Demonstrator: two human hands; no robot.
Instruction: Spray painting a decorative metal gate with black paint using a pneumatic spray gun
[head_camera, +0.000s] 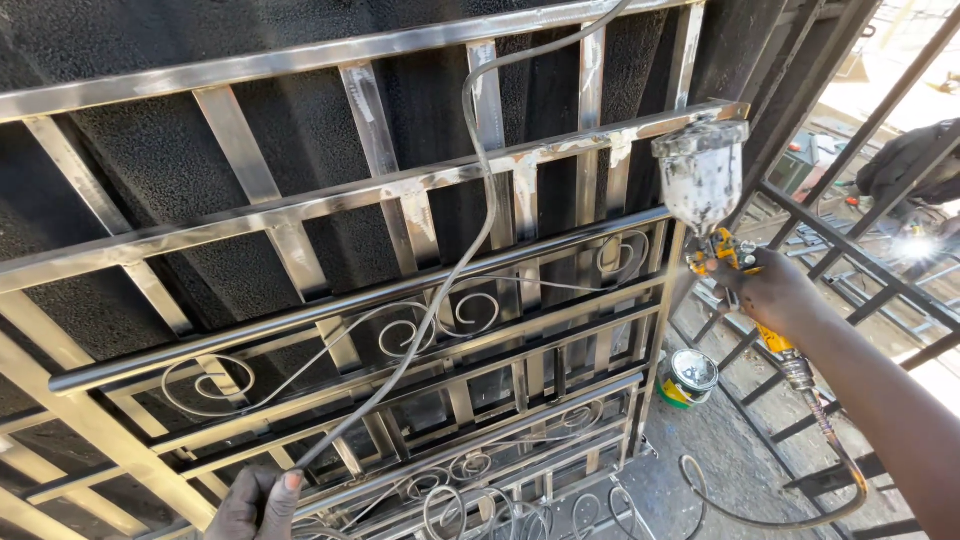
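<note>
A dark rough wall (150, 40) stood behind, grey concrete floor (720, 460) lay below, and harsh sunlight, perhaps outdoors, washed the right.

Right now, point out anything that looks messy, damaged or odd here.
The spray gun in the right hand has a cup crusted with dried pale paint. Its hose, held by the left hand, drapes across the bare metal gate. Nothing looks broken.

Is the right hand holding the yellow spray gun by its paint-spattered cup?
No: the right hand grips the yellow spray gun at its handle, below the paint-spattered cup.
</note>
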